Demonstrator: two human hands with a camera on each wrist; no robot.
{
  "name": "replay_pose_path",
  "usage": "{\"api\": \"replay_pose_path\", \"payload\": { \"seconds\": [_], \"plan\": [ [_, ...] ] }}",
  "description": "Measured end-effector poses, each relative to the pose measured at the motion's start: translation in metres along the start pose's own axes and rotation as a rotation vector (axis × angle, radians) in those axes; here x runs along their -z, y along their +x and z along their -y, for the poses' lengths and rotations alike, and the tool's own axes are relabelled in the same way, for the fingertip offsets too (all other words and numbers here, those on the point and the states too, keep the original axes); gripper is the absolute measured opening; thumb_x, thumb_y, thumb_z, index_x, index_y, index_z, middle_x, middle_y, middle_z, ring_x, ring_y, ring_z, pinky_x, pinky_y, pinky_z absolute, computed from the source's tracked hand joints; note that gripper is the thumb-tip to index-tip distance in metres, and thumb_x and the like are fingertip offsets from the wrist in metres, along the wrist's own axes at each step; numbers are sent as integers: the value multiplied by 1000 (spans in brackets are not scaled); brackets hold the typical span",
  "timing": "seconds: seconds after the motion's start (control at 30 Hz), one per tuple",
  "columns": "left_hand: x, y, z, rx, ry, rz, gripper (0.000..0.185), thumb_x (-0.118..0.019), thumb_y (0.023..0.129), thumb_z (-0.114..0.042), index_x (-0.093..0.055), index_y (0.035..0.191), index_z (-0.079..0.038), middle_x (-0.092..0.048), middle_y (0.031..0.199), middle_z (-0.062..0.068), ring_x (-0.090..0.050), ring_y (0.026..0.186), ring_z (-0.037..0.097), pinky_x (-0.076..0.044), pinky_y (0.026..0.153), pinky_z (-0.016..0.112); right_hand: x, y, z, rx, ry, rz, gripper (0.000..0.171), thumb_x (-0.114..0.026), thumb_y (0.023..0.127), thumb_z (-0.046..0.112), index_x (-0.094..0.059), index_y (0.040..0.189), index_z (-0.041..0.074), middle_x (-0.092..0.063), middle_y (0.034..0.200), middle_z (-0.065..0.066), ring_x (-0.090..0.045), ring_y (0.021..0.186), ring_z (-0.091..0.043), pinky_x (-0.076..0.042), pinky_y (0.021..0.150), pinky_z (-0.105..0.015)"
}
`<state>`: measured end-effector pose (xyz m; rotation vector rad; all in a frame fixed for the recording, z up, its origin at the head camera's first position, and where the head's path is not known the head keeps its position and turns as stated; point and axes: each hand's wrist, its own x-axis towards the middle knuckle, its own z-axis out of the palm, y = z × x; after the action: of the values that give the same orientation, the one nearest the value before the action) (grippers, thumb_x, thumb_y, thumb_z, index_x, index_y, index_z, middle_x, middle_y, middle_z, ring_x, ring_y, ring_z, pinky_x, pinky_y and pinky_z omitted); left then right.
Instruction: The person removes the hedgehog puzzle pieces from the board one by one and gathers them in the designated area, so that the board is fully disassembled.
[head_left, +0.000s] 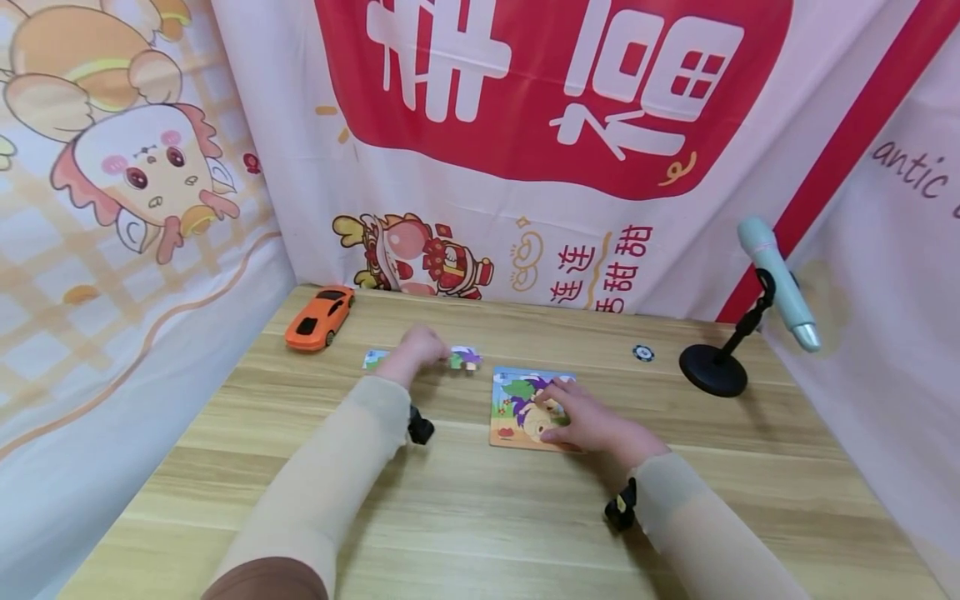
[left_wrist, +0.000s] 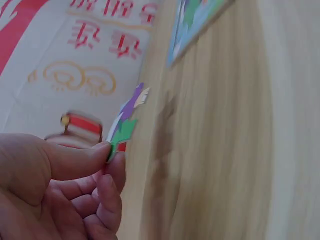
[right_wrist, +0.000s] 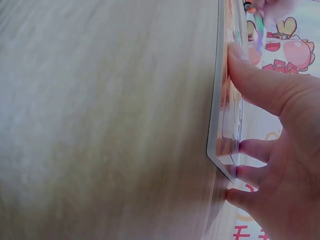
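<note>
Between thumb and fingertips, my left hand [head_left: 420,346] pinches a purple and green jigsaw piece [left_wrist: 125,120], raised over the table in the left wrist view. A square jigsaw puzzle [head_left: 512,429] with a cartoon picture lies flat on the table to its right. My right hand [head_left: 592,421] rests on the puzzle's right part and hides some of the picture. In the right wrist view its thumb touches the top face, while the other fingers [right_wrist: 252,172] spread along the far edge. Another jigsaw piece [head_left: 373,358] lies left of my left hand, partly hidden by it.
An orange toy car [head_left: 320,318] stands at the table's back left corner. Toward the back right are a small round chip [head_left: 642,353] and a light green microphone [head_left: 780,283] on a black stand [head_left: 714,370]. Printed cloth [head_left: 517,200] hangs behind the wooden table [head_left: 480,517].
</note>
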<state>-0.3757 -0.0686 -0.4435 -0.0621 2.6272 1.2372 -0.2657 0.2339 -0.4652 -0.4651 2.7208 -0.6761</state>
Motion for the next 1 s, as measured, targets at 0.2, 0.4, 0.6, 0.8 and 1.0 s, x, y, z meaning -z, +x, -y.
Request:
{"api": "replay_pose_path", "payload": {
  "seconds": [0.2,0.4,0.6,0.8,1.0],
  "plan": [
    [36,9,26,58,196,18,25,-69,89,-17,-63,102,4,-60,98,16,-54,87,29,-47,81,40,2,-2,3,7,6,9,48,-75,87,36,-55,129,29,-18,161,-17,-13,145,-43,-17,111,-63],
    [40,19,37,105,278,11,27,-68,91,-20,-63,104,4,-60,103,18,-55,89,30,-46,83,40,3,-3,4,24,4,10,48,-75,88,34,-54,131,26,-19,160,-19,-13,145,-43,-16,111,-62],
    [35,22,40,104,325,-20,38,-66,90,-19,-60,120,4,-58,124,20,-52,102,32,-41,100,45,3,-2,5,16,0,18,50,-74,88,36,-54,132,26,-17,161,-18,-12,146,-42,-15,112,-61],
    [24,3,7,37,412,-33,32,-65,89,-21,-64,114,0,-61,115,17,-54,97,32,-45,92,46,3,-1,3,4,8,20,50,-74,88,36,-54,133,27,-17,161,-17,-11,146,-41,-15,112,-62],
    [-19,-10,-36,-126,319,16,19,-75,84,-23,-63,94,-12,-62,93,6,-58,85,24,-49,75,39,2,-1,0,10,1,18,50,-73,88,38,-53,133,28,-17,161,-16,-10,147,-40,-15,112,-61]
  ]
}}
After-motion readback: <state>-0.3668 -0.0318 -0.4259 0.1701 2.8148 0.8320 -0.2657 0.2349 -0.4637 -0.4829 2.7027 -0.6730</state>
